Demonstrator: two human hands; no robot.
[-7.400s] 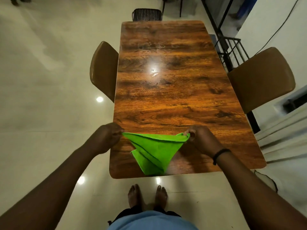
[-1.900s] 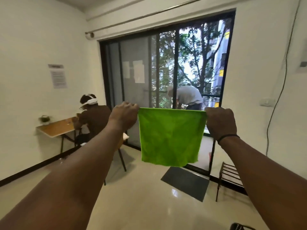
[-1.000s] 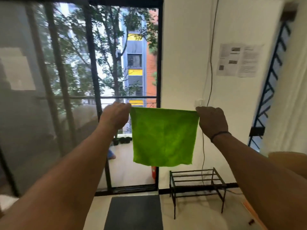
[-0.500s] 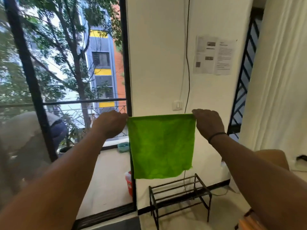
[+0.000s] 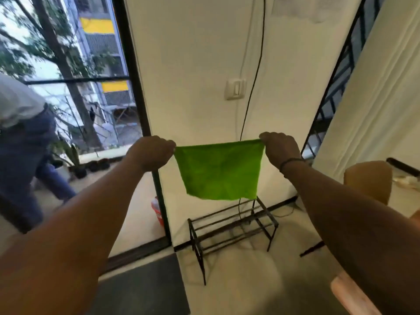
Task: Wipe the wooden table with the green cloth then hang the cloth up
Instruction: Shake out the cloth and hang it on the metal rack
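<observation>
Since half a second ago our view has dipped toward the black rack, now at 6 o'clock below the green cloth. We judge we're hanging it: left hand and right hand pinch its top corners, holding it flat, unwrinkled, midair; next, drape it over a rail.

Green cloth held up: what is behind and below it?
Behind the green cloth, stretched between left hand and right hand, is white wall; a black cable passes behind it. The black metal rack stands below.
</observation>
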